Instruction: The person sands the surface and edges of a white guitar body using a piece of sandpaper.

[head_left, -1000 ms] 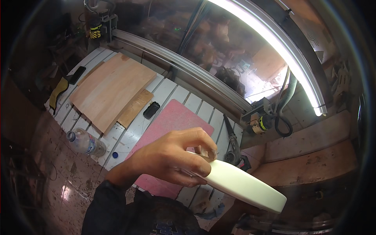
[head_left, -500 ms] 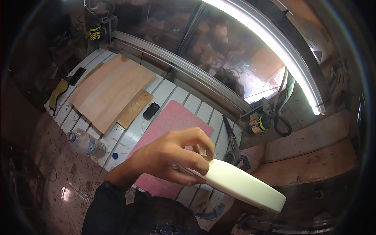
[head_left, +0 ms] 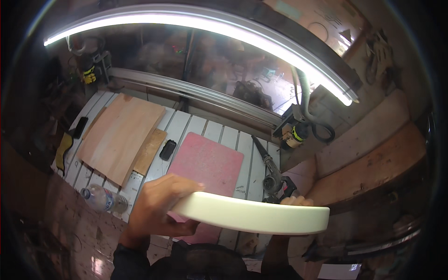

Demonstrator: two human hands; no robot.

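A smooth cream-coloured panel with rounded ends point(head_left: 254, 215) is held up edge-on in front of me, above the near side of the slatted table. Its left end sits in my left hand point(head_left: 161, 205), thumb on the upper side and fingers below. Behind the panel's right part my right hand point(head_left: 297, 201) shows only its fingertips over the edge; the rest of that hand is hidden. Beneath and beyond the panel lies a pink mat point(head_left: 207, 161) on the white slats.
Wooden boards point(head_left: 122, 135) lie at the table's left, with a black pouch-like object point(head_left: 168, 150) beside them. A plastic bottle point(head_left: 103, 198) lies at the near left edge. A handheld blower point(head_left: 271, 175) rests at the right. A lit tube lamp point(head_left: 210, 19) arches overhead.
The panel has swung from slanting to nearly level and moved left. My left hand has shifted left and now grips its end. Fingertips of my right hand have come into sight. The view has turned.
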